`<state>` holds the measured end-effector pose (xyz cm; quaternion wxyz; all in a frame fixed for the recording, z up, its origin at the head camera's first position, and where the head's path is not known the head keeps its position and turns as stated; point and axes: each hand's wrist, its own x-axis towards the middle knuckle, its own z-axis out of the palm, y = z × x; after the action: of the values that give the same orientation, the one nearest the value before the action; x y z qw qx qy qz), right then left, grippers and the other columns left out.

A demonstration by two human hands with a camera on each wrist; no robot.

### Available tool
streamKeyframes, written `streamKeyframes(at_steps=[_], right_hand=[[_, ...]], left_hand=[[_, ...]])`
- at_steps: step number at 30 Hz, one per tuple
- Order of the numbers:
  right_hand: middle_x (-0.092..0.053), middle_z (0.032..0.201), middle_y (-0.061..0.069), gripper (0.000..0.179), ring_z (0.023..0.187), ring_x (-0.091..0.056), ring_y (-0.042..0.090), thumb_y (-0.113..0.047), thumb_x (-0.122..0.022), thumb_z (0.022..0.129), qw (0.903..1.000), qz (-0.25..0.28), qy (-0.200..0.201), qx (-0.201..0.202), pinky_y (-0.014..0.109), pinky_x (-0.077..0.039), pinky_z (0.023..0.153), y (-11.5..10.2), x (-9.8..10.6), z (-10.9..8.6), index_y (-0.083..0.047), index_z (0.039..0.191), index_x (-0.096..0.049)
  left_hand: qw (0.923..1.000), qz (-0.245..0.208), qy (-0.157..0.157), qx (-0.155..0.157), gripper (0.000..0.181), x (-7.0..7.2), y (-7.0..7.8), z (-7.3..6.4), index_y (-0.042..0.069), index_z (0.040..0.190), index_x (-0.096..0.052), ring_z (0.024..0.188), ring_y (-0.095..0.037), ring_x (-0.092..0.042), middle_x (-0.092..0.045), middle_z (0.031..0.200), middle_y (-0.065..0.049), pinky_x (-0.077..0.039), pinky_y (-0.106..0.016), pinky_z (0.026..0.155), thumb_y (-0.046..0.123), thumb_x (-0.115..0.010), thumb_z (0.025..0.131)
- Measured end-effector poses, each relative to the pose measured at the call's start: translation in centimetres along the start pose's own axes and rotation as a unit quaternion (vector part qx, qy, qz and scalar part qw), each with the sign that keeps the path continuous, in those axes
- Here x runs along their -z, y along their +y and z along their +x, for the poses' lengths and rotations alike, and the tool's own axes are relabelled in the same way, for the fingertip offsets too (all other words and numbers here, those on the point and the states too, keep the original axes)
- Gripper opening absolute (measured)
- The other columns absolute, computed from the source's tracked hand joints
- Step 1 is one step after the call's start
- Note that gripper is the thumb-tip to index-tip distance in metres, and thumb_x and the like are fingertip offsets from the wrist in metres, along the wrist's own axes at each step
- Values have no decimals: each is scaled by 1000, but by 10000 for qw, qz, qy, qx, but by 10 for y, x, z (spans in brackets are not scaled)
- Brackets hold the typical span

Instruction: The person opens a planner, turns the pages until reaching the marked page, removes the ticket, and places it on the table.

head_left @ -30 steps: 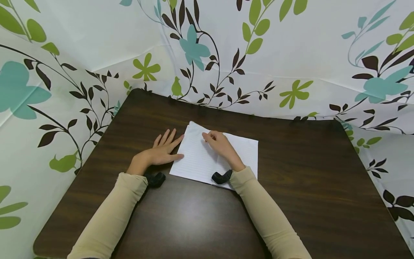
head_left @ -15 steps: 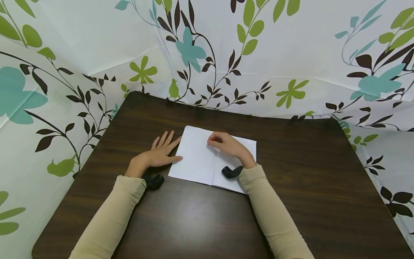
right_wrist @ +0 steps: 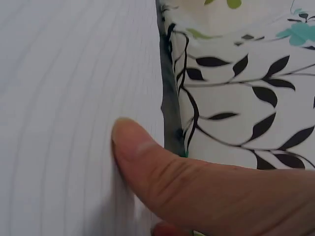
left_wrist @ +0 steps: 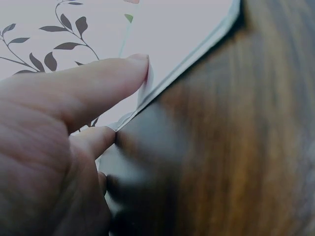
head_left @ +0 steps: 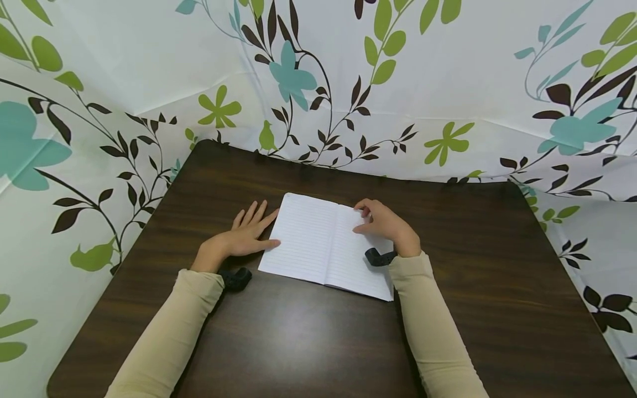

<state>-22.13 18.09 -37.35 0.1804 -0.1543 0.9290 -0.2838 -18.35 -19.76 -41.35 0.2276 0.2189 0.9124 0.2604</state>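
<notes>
An open lined notebook (head_left: pixel 306 237) lies flat on the dark wooden table (head_left: pixel 478 265), both pages white with no writing visible. My left hand (head_left: pixel 241 237) lies with spread fingers at its left edge. In the left wrist view the thumb (left_wrist: pixel 108 81) reaches over the notebook's edge (left_wrist: pixel 184 61), and an index fingertip touches that edge. Over the upper part of the right page is my right hand (head_left: pixel 385 224), fingers bent and thumb apart from them. The right wrist view shows its thumb (right_wrist: pixel 147 164) close over the ruled page (right_wrist: pixel 64 108), pinching nothing.
Black wrist cameras (head_left: pixel 236 279) sit below both hands; the right one (head_left: pixel 379 257) overlaps the right page. A white curtain (head_left: pixel 343 72) with leaves and flowers stands along the table's back and sides.
My right hand has moved right, from the left page across the fold to the right page, and its thumb and fingers have parted. The left hand stays at the notebook's left edge.
</notes>
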Motion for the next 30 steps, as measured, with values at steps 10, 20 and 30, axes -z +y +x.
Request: streamKeyframes(at_steps=[10,20,30], right_hand=[[-39,149,28,80,136,-41,47,-28,-83,91,9922,-767,8,-981,66,-32,114,3,11,-8,-8,158,-43],[-42,147,25,65,135,-40,46,-25,-84,90,9880,-1180,117,-987,60,-31,106,1,11,-10,-15,148,-56],[-46,150,24,65,135,-42,46,-28,-83,90,9791,-1644,157,-1187,66,-28,107,-3,13,-15,-12,148,-57]], left_hand=[[9998,-170,71,-73,94,3,3,-7,19,170,-3,160,-39,27,21,174,-17,18,-64,125,61,-52,101],[9995,-242,96,-150,93,4,6,-9,17,170,-5,159,-42,26,20,173,-20,18,-66,124,57,-54,102],[9998,-160,9,-113,92,7,9,-9,15,170,-6,159,-44,24,18,174,-22,17,-67,124,55,-55,103]])
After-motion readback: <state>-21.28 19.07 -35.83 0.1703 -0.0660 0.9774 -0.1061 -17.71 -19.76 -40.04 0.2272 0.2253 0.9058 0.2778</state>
